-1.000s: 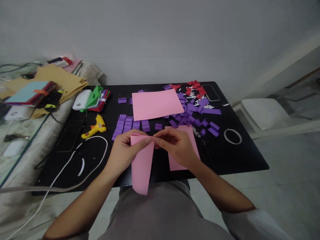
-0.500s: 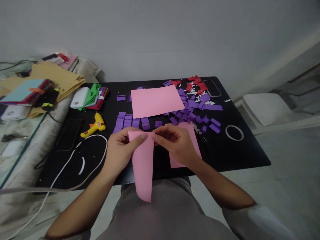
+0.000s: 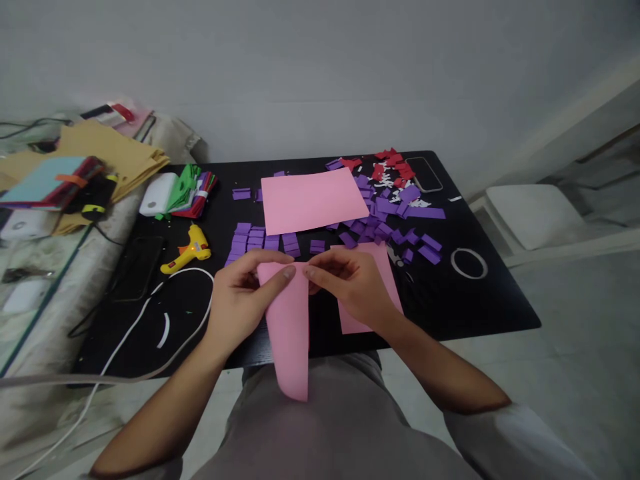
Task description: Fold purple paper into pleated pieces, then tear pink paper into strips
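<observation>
A folded sheet of pink paper (image 3: 290, 333) hangs between my hands, its lower end curving over the table's front edge toward my lap. My left hand (image 3: 245, 293) grips its top left part, thumb on the near face and fingers behind. With thumb and fingertips, my right hand (image 3: 350, 283) pinches the top right corner. Under my right hand lies another pink sheet (image 3: 385, 273), partly covered. A third pink sheet (image 3: 313, 200) rests flat farther back, over some purple paper pieces (image 3: 250, 240).
Left on the black table (image 3: 440, 300) are a yellow glue gun (image 3: 190, 251), a phone (image 3: 137, 270), a white cable (image 3: 143, 313) and bundled coloured paper (image 3: 193, 193). Purple strips (image 3: 385, 213), red scraps (image 3: 395, 163), scissors (image 3: 397, 259) and a white ring (image 3: 469, 264) lie right.
The lower end of the folded pink paper has swung slightly right. My left fingers have shifted a little along its top edge; my right hand stays almost in place.
</observation>
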The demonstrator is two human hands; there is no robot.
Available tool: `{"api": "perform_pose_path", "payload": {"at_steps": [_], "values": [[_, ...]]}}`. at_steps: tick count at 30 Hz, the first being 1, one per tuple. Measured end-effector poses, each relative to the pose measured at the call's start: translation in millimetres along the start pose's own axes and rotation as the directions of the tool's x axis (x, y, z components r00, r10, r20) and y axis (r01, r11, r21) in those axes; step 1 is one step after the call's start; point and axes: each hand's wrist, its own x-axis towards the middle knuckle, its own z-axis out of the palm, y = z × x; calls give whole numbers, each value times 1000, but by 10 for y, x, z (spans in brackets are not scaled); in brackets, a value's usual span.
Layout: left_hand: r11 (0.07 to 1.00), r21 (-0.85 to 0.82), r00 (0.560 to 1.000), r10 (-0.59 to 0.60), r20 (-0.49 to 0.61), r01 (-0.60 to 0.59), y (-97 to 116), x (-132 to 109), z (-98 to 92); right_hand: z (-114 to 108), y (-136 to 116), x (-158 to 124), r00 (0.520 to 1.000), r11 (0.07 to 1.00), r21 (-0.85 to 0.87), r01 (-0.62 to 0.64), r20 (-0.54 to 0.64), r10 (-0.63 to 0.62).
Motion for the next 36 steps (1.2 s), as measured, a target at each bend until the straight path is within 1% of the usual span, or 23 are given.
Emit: {"api": "perform_pose_path", "payload": {"at_steps": [6, 15, 20, 23, 25, 27, 28, 30, 32, 34, 36], "values": [[1000, 24, 1000, 9, 13, -9, -8, 16, -11, 1, 3, 4, 1000, 1000, 7, 15, 11, -15], [1000, 23, 1000, -1, 16, 1, -6, 7, -5, -3, 11, 3, 1000, 1000, -21, 23, -5, -23], [999, -43, 998, -24, 52, 27, -10, 26, -11, 27, 17, -29, 998, 996, -72, 54, -24, -56], [991, -106, 994, -75, 73, 83, -44, 36, -13, 48, 15, -46, 997, 994, -87, 59, -39, -63], [978, -164, 990, -118, 81, 130, -77, 45, -7, 48, 9, -46, 998, 997, -66, 50, -31, -52], [947, -255, 980, -173, 101, 193, -100, 60, 5, 31, 4, -34, 1000, 1000, 4, 13, 13, -13], [923, -310, 972, -202, 116, 229, -104, 70, 13, 17, 4, -22, 998, 998, 63, -23, 57, 19], [861, -412, 954, -260, 151, 300, -93, 92, 29, -14, 12, 6, 983, 973, 196, -120, 162, 88], [807, -473, 935, -305, 181, 354, -66, 113, 44, -38, 31, 33, 962, 936, 290, -201, 237, 133], [777, -496, 922, -333, 200, 388, -39, 126, 54, -49, 58, 53, 956, 921, 319, -222, 258, 141], [769, -501, 918, -340, 206, 397, -25, 130, 57, -52, 85, 62, 960, 926, 319, -204, 250, 126]]}}
